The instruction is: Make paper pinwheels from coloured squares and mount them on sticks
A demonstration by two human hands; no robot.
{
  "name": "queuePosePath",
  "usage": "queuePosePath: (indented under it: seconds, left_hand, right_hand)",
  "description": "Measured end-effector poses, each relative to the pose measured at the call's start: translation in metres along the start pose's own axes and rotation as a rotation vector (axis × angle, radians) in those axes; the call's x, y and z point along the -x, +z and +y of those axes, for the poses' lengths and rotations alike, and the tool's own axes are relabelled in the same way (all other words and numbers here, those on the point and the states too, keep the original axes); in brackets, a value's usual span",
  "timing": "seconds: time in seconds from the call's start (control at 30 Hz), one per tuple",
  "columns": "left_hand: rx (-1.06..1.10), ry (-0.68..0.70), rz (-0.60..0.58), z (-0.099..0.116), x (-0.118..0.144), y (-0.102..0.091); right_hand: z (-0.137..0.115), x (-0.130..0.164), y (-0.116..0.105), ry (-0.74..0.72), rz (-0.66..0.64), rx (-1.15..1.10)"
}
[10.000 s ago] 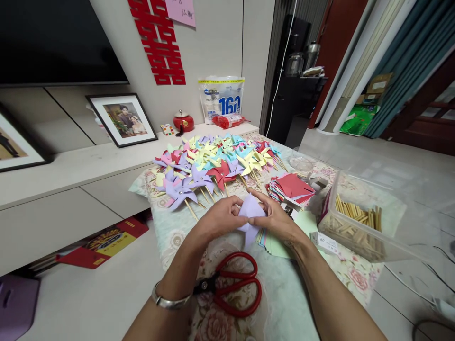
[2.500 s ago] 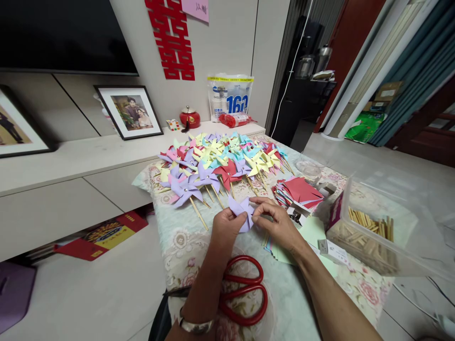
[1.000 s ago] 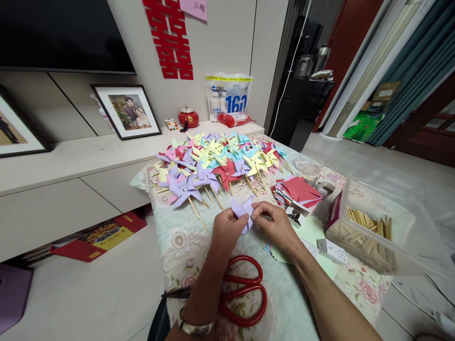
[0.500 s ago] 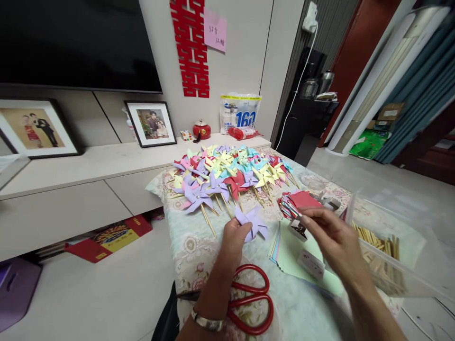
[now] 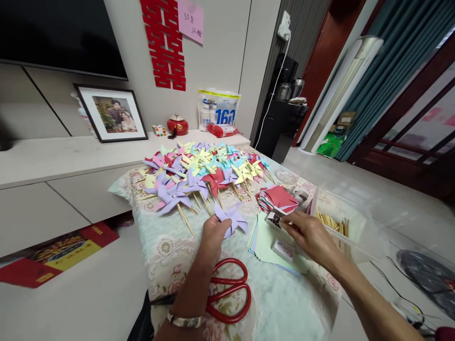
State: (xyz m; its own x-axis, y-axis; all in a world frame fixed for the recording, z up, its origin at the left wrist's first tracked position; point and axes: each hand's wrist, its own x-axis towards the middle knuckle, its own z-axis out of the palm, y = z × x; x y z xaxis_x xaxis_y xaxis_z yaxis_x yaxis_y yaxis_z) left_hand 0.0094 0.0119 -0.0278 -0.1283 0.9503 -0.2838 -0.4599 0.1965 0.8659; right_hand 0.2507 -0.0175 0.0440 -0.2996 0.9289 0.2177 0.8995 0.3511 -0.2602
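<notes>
My left hand (image 5: 213,233) pinches a folded purple paper pinwheel head (image 5: 232,219) just above the floral tablecloth (image 5: 167,246). My right hand (image 5: 306,234) reaches right, its fingers curled at a small open box (image 5: 274,219) beside the stack of red paper squares (image 5: 277,198); whether it grips anything is unclear. A pile of finished pinwheels on sticks (image 5: 202,170) in purple, yellow, blue and red lies further back. Red-handled scissors (image 5: 227,290) rest near my left wrist.
A clear plastic tub of wooden sticks (image 5: 334,223) stands at the right. Pale green paper sheets (image 5: 265,241) and a small white box (image 5: 283,249) lie under my right hand. A low cabinet (image 5: 71,161) with a framed photo (image 5: 111,113) runs along the left.
My right hand has let go of the purple pinwheel and moved right to the small box. My left hand alone now holds the pinwheel. The view has swung right.
</notes>
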Motion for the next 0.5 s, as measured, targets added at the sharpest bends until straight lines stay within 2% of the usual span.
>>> queuePosePath:
  seconds: [0.1,0.17,0.33,0.5]
  left_hand:
    - [-0.01,-0.004,0.003,0.0,-0.001,0.0]
    - [-0.013,-0.005,0.001,0.0,-0.002,0.0]
    - [-0.013,-0.004,-0.005,-0.001,-0.001,-0.001]
    - [-0.014,-0.005,-0.008,0.0,0.0,-0.001]
  right_hand:
    - [-0.004,-0.016,0.018,0.164,-0.179,0.302]
    - [-0.004,-0.026,0.028,0.255,-0.208,0.388]
    - [-0.005,-0.042,0.043,0.344,-0.222,0.386]
    - [-0.002,-0.056,0.046,0.434,-0.268,0.337]
